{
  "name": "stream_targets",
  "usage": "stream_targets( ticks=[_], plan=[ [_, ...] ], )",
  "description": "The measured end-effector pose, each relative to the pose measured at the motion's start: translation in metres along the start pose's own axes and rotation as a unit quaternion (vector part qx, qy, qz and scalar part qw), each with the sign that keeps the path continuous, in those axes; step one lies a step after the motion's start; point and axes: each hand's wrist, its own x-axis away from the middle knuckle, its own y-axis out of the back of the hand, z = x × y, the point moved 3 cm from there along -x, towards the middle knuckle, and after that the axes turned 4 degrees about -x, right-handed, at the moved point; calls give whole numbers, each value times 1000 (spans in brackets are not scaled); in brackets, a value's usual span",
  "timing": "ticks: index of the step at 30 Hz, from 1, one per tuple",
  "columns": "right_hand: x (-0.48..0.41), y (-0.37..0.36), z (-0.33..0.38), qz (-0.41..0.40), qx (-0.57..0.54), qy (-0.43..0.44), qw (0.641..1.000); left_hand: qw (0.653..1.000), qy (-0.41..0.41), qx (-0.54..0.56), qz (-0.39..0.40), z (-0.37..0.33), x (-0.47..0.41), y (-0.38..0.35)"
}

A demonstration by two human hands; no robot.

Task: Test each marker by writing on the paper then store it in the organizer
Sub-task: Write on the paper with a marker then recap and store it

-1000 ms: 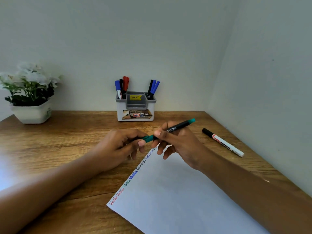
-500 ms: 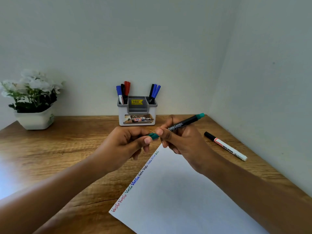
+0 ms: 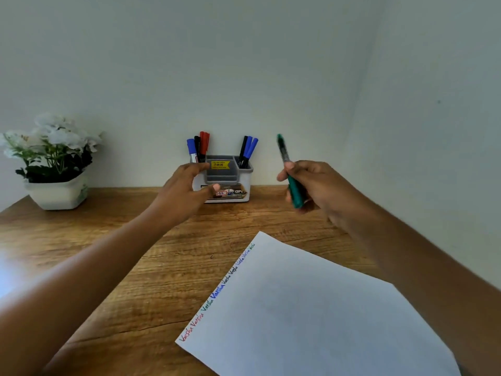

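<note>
My right hand (image 3: 315, 185) holds a capped green marker (image 3: 290, 172) nearly upright, above the desk to the right of the organizer. The white and grey organizer (image 3: 230, 183) stands by the back wall with several blue, black and red markers in its side slots. My left hand (image 3: 187, 188) is spread open in front of the organizer's left side, its fingers at the box's edge; whether it touches the box I cannot tell. The white paper (image 3: 311, 313) lies near me, with a row of coloured written words along its left edge.
A white pot of white flowers (image 3: 54, 164) stands at the back left of the wooden desk (image 3: 108, 253). Walls close off the back and the right side. My right arm hides the desk area to the right of the paper.
My hands have come apart. The left one let go of the green marker and moved to the organizer. The right one lifted the marker and swung it upright. The view has tilted up.
</note>
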Motion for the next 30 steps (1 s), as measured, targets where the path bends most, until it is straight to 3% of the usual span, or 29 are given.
stream_targets(
  ticks=[6, 10, 12, 20, 30],
  plan=[
    [-86, 4, 24, -33, 199, -32, 979, 991, 7, -134, 0, 25, -12, -27],
    [-127, -9, 28, 3, 251, -129, 959, 982, -27, -185, -12, 36, -8, -29],
    [-140, -16, 29, 14, 281, -134, 950, 981, -37, -190, -4, 41, -7, -32],
    [-190, -25, 33, -54, 245, -27, 968, 981, -51, -185, -22, 44, -10, -35],
    [-184, -49, -7, -96, 253, -39, 962, 980, -52, -193, -16, 45, -11, -35]
  ],
)
